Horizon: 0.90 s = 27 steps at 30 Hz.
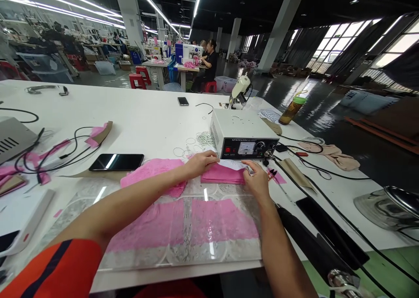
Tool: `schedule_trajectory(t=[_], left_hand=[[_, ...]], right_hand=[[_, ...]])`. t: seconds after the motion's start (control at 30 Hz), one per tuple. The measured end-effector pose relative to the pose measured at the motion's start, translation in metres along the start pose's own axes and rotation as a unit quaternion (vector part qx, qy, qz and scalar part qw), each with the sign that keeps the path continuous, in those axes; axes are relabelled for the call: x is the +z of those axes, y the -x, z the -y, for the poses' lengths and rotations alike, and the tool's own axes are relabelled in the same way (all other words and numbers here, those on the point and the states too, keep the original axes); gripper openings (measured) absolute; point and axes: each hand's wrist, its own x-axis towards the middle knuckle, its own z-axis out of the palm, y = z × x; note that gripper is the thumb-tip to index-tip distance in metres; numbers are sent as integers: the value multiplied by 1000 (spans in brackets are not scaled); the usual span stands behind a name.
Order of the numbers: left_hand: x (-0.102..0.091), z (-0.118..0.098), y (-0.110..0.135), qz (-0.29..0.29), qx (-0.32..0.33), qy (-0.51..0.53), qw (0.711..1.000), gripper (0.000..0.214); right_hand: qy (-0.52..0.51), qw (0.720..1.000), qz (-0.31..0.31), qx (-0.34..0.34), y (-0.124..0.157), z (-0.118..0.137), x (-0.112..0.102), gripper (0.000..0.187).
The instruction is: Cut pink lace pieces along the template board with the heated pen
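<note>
Left fingers (211, 158) touch pink stack (222, 175); right fingers (251, 164) too

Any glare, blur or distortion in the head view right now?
Head view: bright streaks glare off the glossy mat and black phone; windows wash out; a pillar leans, likely lens distortion. Head view again: the left hand, right hand and pink fabric stack show no obvious blur.
</note>
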Motion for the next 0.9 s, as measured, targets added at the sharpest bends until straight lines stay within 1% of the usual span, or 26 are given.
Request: schedule_trajectory(t=[0.07, 0.17, 0.23, 0.33, 0.4, 0.47, 0.5, 0.6, 0.7, 0.8, 0.9], left_hand=[[-6, 1, -4, -41, -14, 18, 999, 22], [-21, 4, -3, -93, -53, 46, 993, 22], [-34, 4, 6, -109, -89, 63, 988, 23], [-53, -2, 26, -116, -150, 74, 979, 21], [-64, -7, 36, -117, -190, 69, 972, 18], [-73, -8, 41, -122, -236, 58, 962, 14], [-77, -7, 42, -127, -264, 52, 955, 13], [-91, 8, 39, -138, -366, 40, 919, 15], [-101, 31, 31, -117, -461, 45, 878, 16], [-102, 52, 21, -82, -522, 65, 846, 24], [-92, 64, 7, -58, -556, 100, 823, 33]], right_hand=[[-3, 1000, -19, -9, 0, 0, 1, 39], [-9, 998, -38, -50, 2, 5, 2, 35], [-17, 996, -47, -80, 4, 12, 3, 30], [-51, 993, -37, -96, 8, 25, 6, 34], [-92, 993, -8, -76, 10, 34, 9, 29], [-126, 991, 20, -38, 11, 41, 13, 23], [-134, 990, 33, -14, 10, 43, 15, 23], [-143, 986, 72, 55, 6, 44, 18, 28], [-150, 978, 103, 105, 1, 43, 17, 31], [-153, 973, 112, 129, -2, 44, 16, 33], [-153, 971, 115, 140, -3, 47, 17, 34]])
